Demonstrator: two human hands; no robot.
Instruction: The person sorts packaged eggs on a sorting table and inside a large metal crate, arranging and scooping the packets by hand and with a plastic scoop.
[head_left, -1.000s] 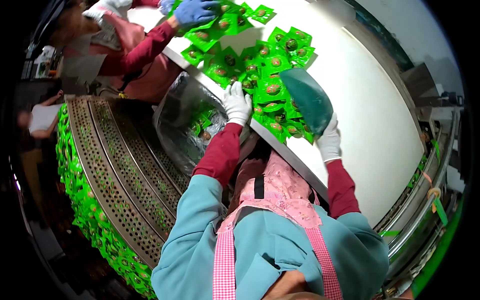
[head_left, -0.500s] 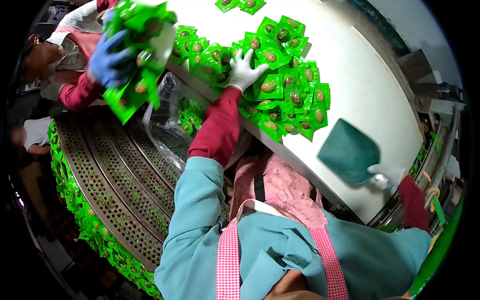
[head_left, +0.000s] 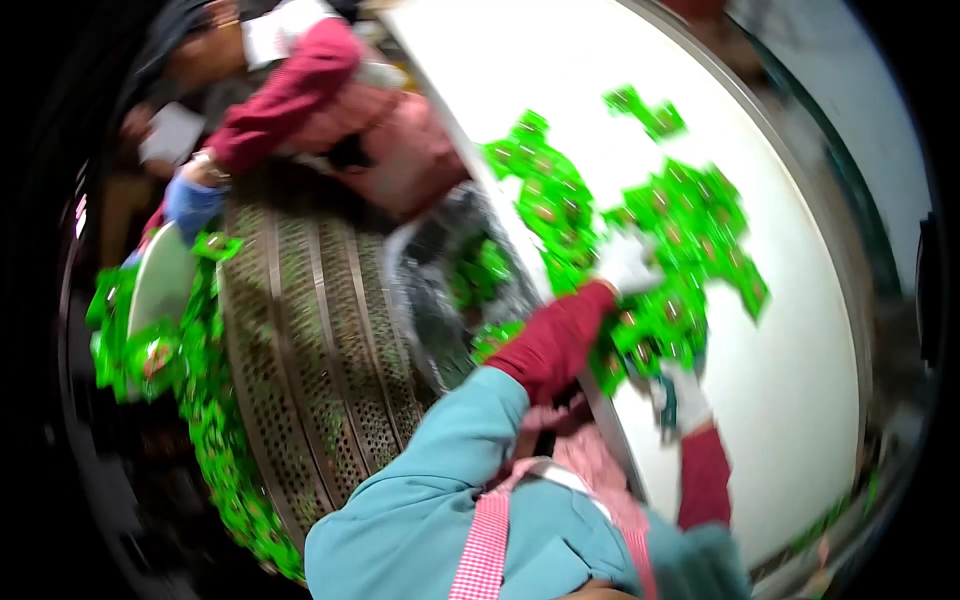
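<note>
My left hand, in a white glove, rests on the pile of green packets on the white table. Motion blur smears its fingers. Nearer to me, my right hand, also gloved in white, is closed round the handle of the dark green scoop. The scoop's blade is mostly hidden at the near end of the pile. Another group of green packets lies left of my left hand.
A plastic-lined bin holding green packets stands against the table's left edge. Left of it are perforated metal steps bordered by more packets. A co-worker leans over there, blue-gloved, with a pale scoop.
The dark green scoop has moved from the bare right part of the table to the packets, in my right hand. The co-worker's packets and scoop have moved to the far left. The whole view has shifted.
</note>
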